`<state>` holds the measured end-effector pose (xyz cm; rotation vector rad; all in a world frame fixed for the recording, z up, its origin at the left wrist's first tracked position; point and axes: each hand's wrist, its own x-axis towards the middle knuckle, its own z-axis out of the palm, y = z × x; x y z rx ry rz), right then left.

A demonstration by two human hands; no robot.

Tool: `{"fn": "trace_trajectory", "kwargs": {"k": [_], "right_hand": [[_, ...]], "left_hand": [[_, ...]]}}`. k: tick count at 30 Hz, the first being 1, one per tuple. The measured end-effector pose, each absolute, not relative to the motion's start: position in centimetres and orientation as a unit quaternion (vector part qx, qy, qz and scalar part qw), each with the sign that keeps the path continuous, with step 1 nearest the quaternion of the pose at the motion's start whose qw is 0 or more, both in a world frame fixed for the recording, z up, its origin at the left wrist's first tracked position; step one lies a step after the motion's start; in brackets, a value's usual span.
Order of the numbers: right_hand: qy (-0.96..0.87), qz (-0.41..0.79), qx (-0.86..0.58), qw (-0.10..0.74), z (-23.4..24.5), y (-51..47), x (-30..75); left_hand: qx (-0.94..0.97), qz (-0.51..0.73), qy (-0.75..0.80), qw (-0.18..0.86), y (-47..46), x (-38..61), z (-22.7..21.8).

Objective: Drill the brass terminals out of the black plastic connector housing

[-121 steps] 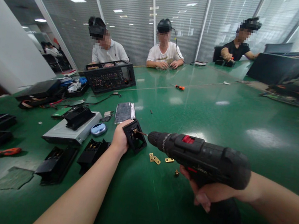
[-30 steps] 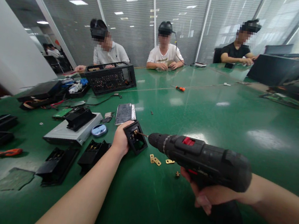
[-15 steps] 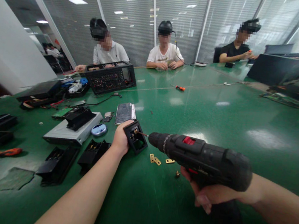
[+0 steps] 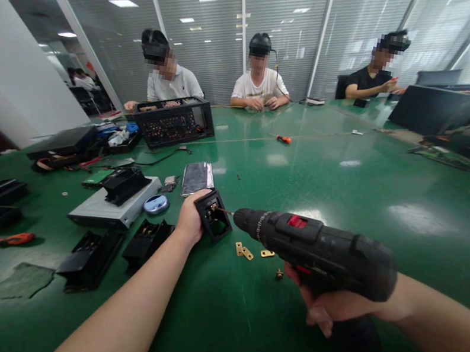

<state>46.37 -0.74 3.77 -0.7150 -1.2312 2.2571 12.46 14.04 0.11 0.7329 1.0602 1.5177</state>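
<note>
My left hand [image 4: 191, 217] is closed around a black plastic housing [image 4: 220, 229], its open side turned to the right. Brass-coloured parts show inside the housing. In my right hand [image 4: 326, 302] is a black cordless drill [image 4: 318, 244], held level and pointing left. Its thin bit [image 4: 225, 211] reaches into the housing, at or close to a brass part; exact contact is too small to tell. Flat brass plates [image 4: 247, 254] with holes lie on the green table below the drill's chuck, and a small brass piece [image 4: 279, 274] lies near my right fingers.
To the left are black housings [image 4: 88, 259], a silver drive box [image 4: 106, 216], a blue round object [image 4: 156, 204] and an orange screwdriver [image 4: 12, 240]. A black computer case [image 4: 176, 121] stands farther back. Another orange screwdriver [image 4: 283, 139] lies mid-table [image 4: 396, 179]. Several people sit beyond.
My hands, the housing and the drill stay almost exactly where they were. At the far left, the co-worker's hand beside the computer case has shifted slightly.
</note>
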Motion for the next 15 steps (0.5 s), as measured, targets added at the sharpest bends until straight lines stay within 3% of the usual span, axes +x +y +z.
{"fn": "trace_trajectory", "kwargs": {"k": [15], "right_hand": [[-0.446,0.825,-0.245,0.246,3.22,-1.02,46.29]], "left_hand": [[0.3,0.632,0.452,0.554,13.77,12.77,0.67]]}}
